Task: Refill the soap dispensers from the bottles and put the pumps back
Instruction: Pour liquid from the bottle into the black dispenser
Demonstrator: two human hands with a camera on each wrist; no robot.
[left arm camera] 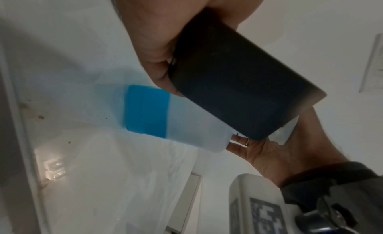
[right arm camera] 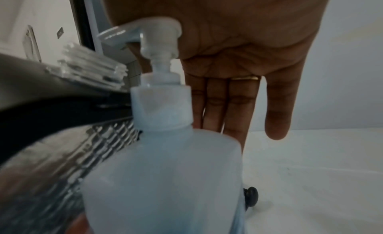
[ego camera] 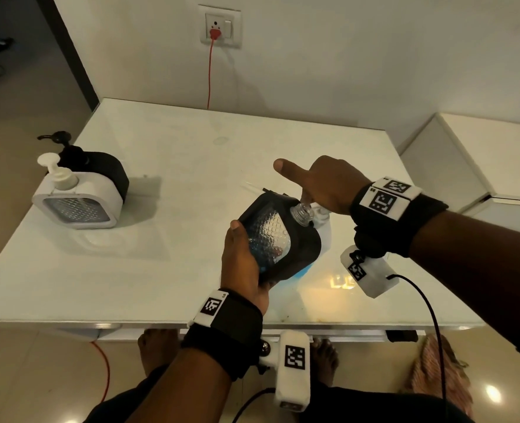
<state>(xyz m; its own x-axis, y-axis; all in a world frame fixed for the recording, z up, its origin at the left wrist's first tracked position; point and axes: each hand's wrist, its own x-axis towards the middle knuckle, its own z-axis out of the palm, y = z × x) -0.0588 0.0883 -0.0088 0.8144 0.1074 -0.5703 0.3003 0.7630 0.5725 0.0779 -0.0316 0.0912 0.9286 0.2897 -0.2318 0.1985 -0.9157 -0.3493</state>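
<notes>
My left hand (ego camera: 246, 254) grips a black soap dispenser (ego camera: 278, 236) with a clear diamond-patterned window and holds it tilted above the table. Its clear open neck (ego camera: 301, 212) has no pump and points toward a translucent soap bottle (right arm camera: 165, 180). The bottle stands just behind it, with blue liquid (left arm camera: 147, 109) low inside. My right hand (ego camera: 322, 184) rests its palm on the bottle's white pump head (right arm camera: 159, 34), and its fingers (right arm camera: 215, 106) hang straight down the far side. The pump's nozzle aims at the dispenser's neck. Most of the bottle is hidden in the head view.
At the white table's (ego camera: 176, 148) left edge stand a white dispenser (ego camera: 75, 206) and, behind it, a black one (ego camera: 99, 169), both with pumps on. A thin clear tube with a black end (ego camera: 263, 189) lies behind the held dispenser. A white cabinet (ego camera: 466, 154) stands to the right.
</notes>
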